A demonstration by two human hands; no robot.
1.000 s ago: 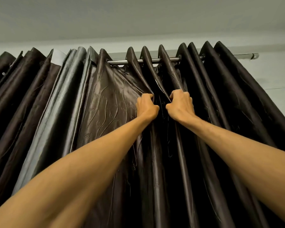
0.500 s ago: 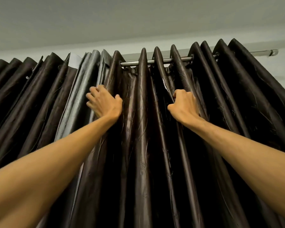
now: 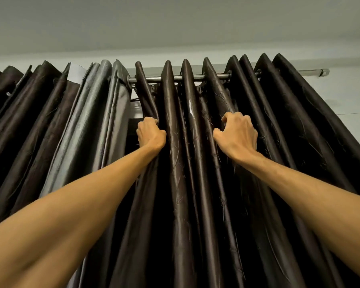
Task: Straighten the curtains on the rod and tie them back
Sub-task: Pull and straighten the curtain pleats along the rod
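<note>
Head view, looking up: grips the leading edge of the right curtain (image 3: pixel 181 183) with the left hand (image 3: pixel 151 134), fingers curled round the fold, just below the curtain rod (image 3: pixel 222 75). Pinches a pleat further along the same panel with the right hand (image 3: pixel 236 134), fingers hooked into the fabric. Leaves the left curtain (image 3: pixel 50 132) untouched, bunched beside a narrow gap. Counts two curtains, one rod, two hands.
</note>
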